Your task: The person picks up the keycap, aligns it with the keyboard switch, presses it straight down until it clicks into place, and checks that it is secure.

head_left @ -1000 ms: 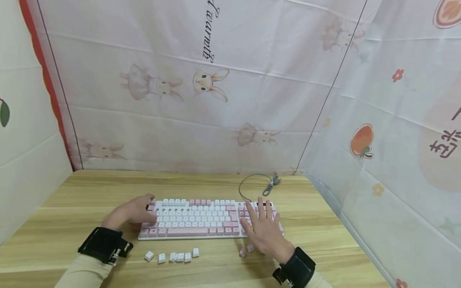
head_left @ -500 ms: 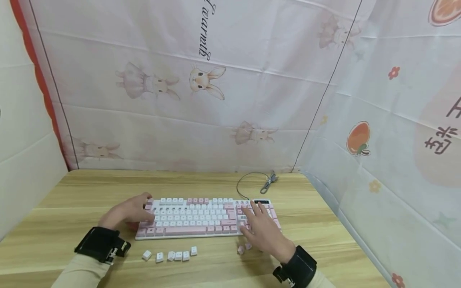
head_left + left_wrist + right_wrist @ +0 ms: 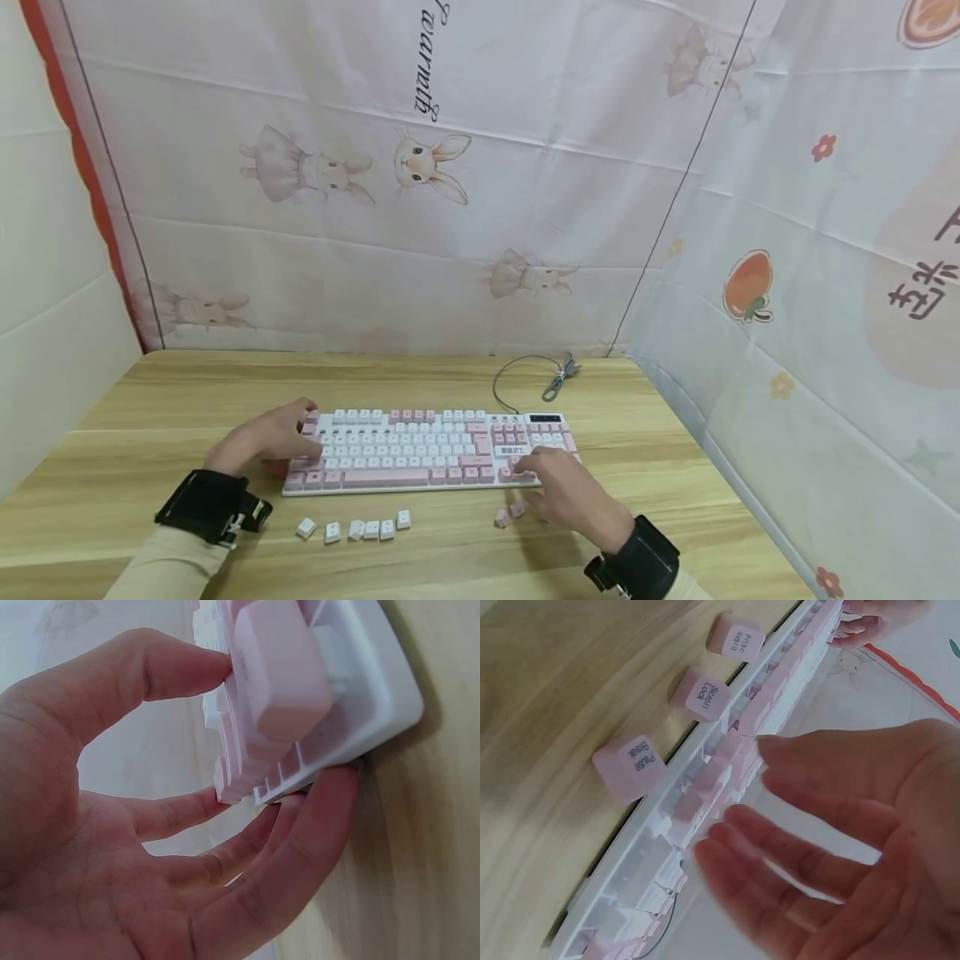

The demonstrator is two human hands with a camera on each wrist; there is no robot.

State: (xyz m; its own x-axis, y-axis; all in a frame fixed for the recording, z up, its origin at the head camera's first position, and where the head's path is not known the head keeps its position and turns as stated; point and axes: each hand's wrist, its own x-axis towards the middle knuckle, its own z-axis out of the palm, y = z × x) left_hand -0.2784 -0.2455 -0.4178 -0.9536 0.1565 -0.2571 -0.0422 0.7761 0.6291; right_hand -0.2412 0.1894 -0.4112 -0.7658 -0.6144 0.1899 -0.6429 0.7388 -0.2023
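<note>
My L hand (image 3: 272, 433) grips the kbd (image 3: 386, 478) by its left end, thumb on the keys, fingers round the edge. My R hand (image 3: 572, 493) just went from spread over the numpad (image 3: 552, 438) to bent at the arrow keys (image 3: 505, 473), thumb apart, nothing held; contact unclear. Work's prob. there now, w/ loose pink caps (image 3: 700, 694) just nearer me than those fingers.

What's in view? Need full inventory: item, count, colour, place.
Keyboard: one, white and pink, on table
Cable: one, grey, behind keyboard's right half
Loose white keycaps: six, white, in front of keyboard
Loose pink keycaps: three, pink, front right of keyboard
Table: one, wood-toned, under keyboard
Printed cloth: panel count unclear, pale, around table
Wrist bands: two, black, one per wrist
Sleeves: two, beige, bottom edge
Left hand: one, gripping keyboard's left end
Right hand: one, at keyboard's right part
</note>
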